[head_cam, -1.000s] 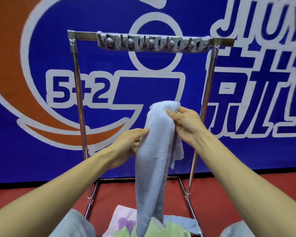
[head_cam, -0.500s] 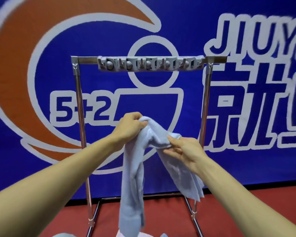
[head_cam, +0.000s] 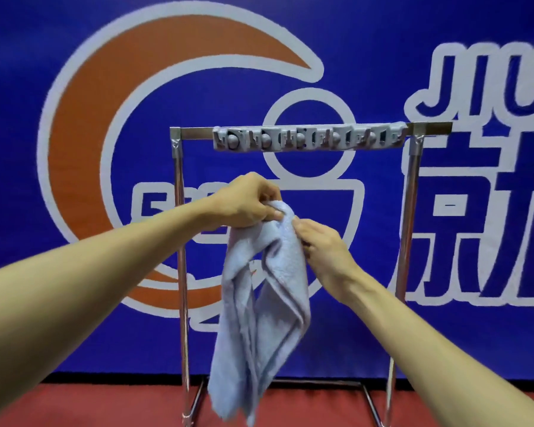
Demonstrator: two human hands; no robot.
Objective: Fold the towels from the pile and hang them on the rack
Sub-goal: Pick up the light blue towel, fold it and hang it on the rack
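**A:** where's the towel (head_cam: 265, 303) at?

**B:** centre of frame, dangling in front of the rack (head_cam: 179, 272), below its grey clip strip (head_cam: 309, 140). left hand (head_cam: 247, 201) has the top bunched in curled fingers, right hand (head_cam: 324, 251) pinches the edge right beside it.

**A:** bottom end?

**B:** blurry, low over the red floor (head_cam: 105, 405). rack's feet are cut off.

Bright, even light, hardly any shadow; soft blur overall, wide-angle bowing at edges, glints on the rack (head_cam: 195, 134)
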